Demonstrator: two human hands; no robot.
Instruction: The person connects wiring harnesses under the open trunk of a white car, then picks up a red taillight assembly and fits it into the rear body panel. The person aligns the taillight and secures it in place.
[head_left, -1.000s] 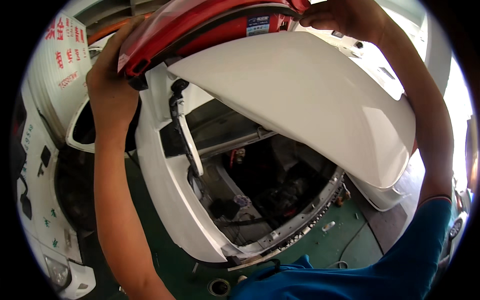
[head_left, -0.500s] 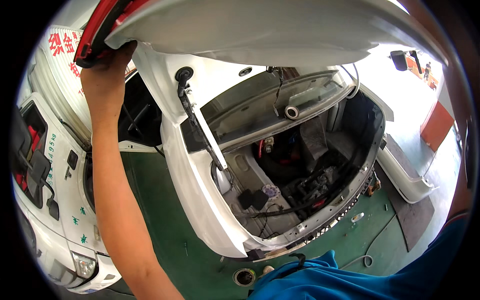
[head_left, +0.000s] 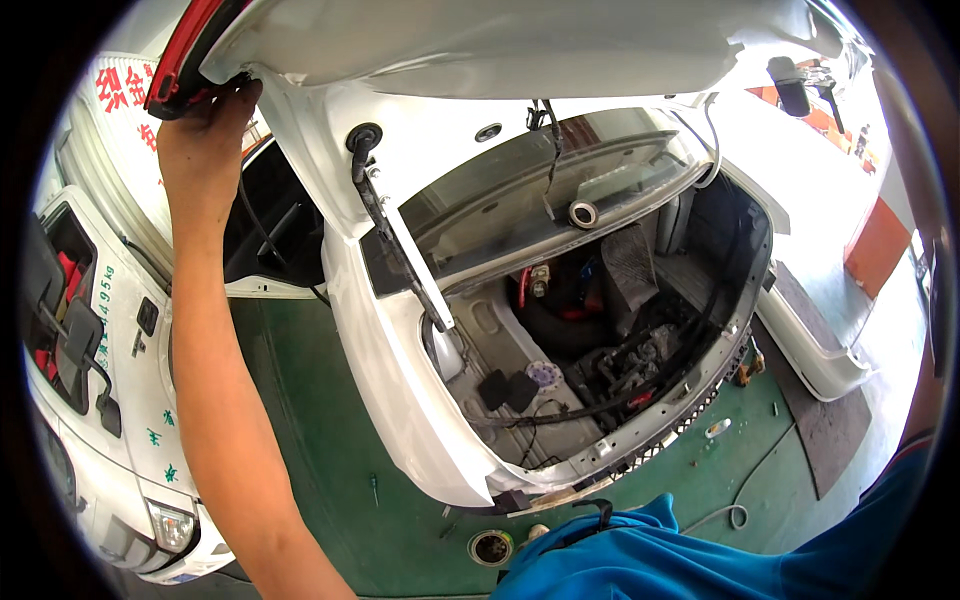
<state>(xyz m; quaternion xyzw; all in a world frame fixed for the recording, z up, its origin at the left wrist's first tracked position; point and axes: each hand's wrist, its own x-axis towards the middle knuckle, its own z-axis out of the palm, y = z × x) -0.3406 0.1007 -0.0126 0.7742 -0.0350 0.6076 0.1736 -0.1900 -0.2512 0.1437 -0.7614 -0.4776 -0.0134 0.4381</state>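
Note:
A white car's trunk lid (head_left: 520,45) is raised overhead. My left hand (head_left: 200,140) grips its left corner, just under the red tail light (head_left: 185,50). My right hand is out of view; only my blue sleeve (head_left: 890,500) shows at the right edge. Below the lid the open trunk (head_left: 600,330) is stripped, with bare metal, black cables, a red part and loose pieces inside. A black hinge arm (head_left: 390,225) runs down the left side of the opening.
A second white vehicle (head_left: 110,400) with green markings stands at the left. A detached white bumper (head_left: 820,340) lies on the green floor at the right. A roll of tape (head_left: 490,547) and a screwdriver (head_left: 374,489) lie on the floor near my blue shirt.
The trunk lid has swung upward, uncovering the trunk interior. My right hand, on the lid's upper edge a second ago, has left the view. My left hand stayed on the lid's corner.

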